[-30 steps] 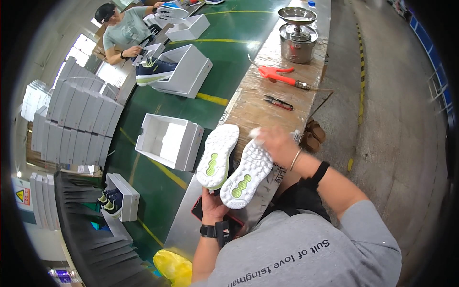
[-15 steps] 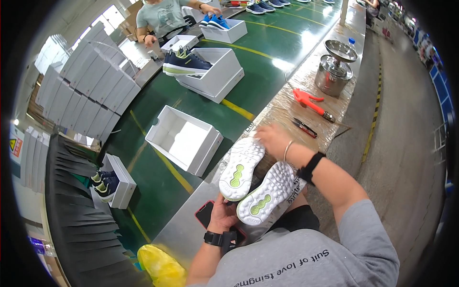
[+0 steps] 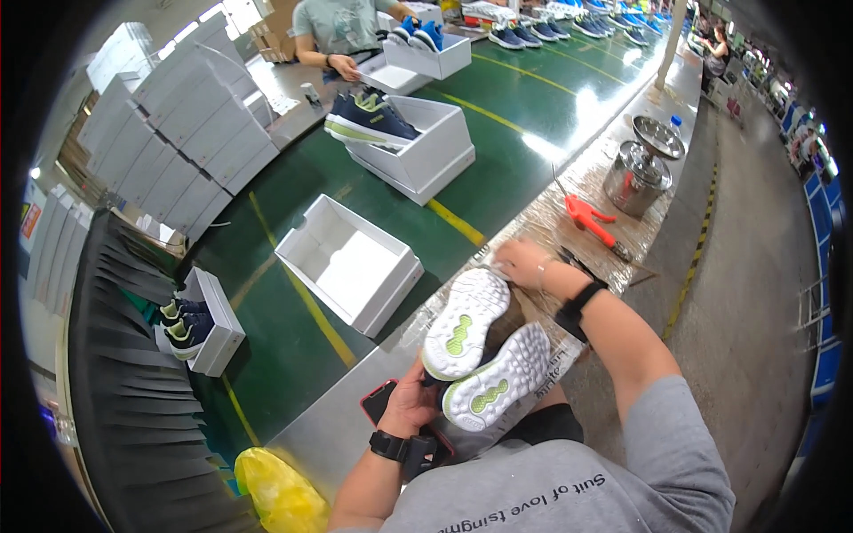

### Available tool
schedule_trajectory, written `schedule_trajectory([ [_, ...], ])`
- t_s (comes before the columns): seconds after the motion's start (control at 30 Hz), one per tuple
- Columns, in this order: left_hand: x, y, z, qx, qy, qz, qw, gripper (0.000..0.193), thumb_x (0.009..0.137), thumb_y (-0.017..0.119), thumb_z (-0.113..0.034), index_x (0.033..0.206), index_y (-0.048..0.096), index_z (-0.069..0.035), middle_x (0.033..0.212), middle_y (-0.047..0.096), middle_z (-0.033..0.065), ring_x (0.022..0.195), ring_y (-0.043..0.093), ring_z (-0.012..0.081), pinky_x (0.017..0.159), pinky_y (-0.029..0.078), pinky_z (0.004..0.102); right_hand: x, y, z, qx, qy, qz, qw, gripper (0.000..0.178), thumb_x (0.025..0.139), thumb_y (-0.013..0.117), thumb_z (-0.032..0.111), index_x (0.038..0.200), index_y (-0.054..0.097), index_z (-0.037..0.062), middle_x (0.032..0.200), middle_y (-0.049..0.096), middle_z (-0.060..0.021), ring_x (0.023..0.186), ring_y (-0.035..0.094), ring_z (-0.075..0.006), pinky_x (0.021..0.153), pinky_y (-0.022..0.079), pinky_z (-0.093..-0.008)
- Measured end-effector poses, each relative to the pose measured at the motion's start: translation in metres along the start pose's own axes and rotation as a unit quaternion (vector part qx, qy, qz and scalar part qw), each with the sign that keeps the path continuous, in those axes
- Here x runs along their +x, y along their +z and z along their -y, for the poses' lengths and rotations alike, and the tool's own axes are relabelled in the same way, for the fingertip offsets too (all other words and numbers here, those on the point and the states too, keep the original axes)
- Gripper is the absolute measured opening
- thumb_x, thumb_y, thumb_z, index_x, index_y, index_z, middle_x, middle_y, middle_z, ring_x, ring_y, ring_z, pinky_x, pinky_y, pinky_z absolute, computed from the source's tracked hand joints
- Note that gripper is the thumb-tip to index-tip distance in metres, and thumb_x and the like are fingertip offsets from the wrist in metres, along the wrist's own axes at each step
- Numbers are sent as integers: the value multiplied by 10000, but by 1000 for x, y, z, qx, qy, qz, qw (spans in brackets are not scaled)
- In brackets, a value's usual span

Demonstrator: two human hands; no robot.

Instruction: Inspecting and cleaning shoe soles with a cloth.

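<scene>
My left hand grips a pair of sneakers from below at the heel end. Their white studded soles with lime-green inserts face up: the left sneaker lies beside the right sneaker. The dark uppers are mostly hidden beneath. At the toe of the left sneaker, my right hand is closed, fingertips bent down by the sole edge; what they pinch, if anything, is hidden. Ahead on the green belt sits an open white shoebox with pale paper inside.
A red-edged phone lies by my left wrist. Past my right hand are small snips, an orange air gun and steel pots. More boxes with sneakers stand on the belt. A co-worker stands across it.
My right hand has shifted slightly and its fingers now bend at the left sneaker's toe. Both sneakers remain in my left hand. The co-worker's hand has moved to a box lid or tray.
</scene>
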State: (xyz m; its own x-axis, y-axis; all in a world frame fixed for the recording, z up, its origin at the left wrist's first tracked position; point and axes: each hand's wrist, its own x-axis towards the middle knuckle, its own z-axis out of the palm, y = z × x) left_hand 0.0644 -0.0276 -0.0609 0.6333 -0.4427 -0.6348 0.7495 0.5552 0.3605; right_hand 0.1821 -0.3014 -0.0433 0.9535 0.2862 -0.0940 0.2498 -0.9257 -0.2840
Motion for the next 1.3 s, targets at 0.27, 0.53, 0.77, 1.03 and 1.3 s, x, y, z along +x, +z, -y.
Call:
schedule_trajectory([
  [0.27, -82, 79, -105, 470, 253, 68, 843, 316, 834, 631, -235, 1032, 604, 9, 915, 639, 23, 792, 582, 74, 730, 458, 230, -91, 70, -12, 109, -6, -330, 938, 243, 747, 582, 39, 976, 624, 107, 1128, 565, -92, 996, 499, -323, 875, 410, -401],
  [0.53, -119, 100, -204, 891, 398, -175, 131, 464, 590, 757, -457, 844, 697, -74, 751, 620, 73, 765, 577, 227, 774, 394, 360, -96, 67, 14, 42, 41, -397, 916, 319, 693, 561, -25, 986, 599, 96, 1121, 541, -120, 1016, 468, -340, 898, 386, -408],
  [0.77, -60, 51, -236, 953, 257, -158, 21, 524, 595, 720, -521, 942, 657, -133, 940, 581, 79, 1023, 505, 247, 992, 195, 476, -95, 71, 15, 27, 50, -387, 920, 321, 690, 591, 17, 991, 596, 129, 1125, 539, -71, 1017, 461, -317, 887, 388, -418],
  [1.03, -27, 39, -169, 870, 476, -95, 89, 494, 635, 747, -316, 1041, 580, -89, 1117, 498, 134, 1082, 454, 298, 916, 332, 439, -93, 71, 15, 22, 56, -373, 926, 328, 691, 577, 12, 1000, 597, 120, 1133, 536, -91, 1024, 461, -324, 899, 386, -413],
  [1.3, 2, -27, -148, 926, 317, -76, 190, 915, 709, 676, -96, 1428, 150, -303, 986, 500, 165, 824, 592, 319, 710, 494, 397, -92, 72, 17, 27, 44, -376, 925, 310, 697, 560, -14, 988, 603, 85, 1136, 529, -121, 1048, 460, -336, 903, 384, -412],
])
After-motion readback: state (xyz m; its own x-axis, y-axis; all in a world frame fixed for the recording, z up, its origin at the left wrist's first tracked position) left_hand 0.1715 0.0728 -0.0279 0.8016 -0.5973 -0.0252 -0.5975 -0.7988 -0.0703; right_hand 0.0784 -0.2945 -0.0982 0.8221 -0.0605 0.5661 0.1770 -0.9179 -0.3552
